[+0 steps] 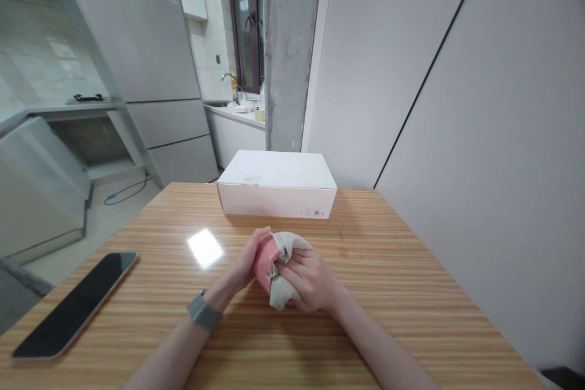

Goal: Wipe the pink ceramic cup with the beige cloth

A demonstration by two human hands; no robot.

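Observation:
Over the middle of the table, my left hand [249, 259] is wrapped round the side of a pink cup-like object [264, 265], which is tilted with its opening toward the right. A light grey cloth [283, 292] is bunched at that opening and folds over its edge. My right hand [313, 277] grips the cloth and presses it against the pink object, with the fingertips partly hidden in the folds. A grey watch band [205, 312] circles my left wrist. The inside of the pink object is covered by the cloth and my fingers.
A white box [278, 186] stands behind my hands on the striped wooden table [393, 317]. At the left lies a black flat-screened device [80, 304]. A pale wall [439, 152] runs along the right side; a fridge [137, 42] and a sink counter [237, 119] are farther back.

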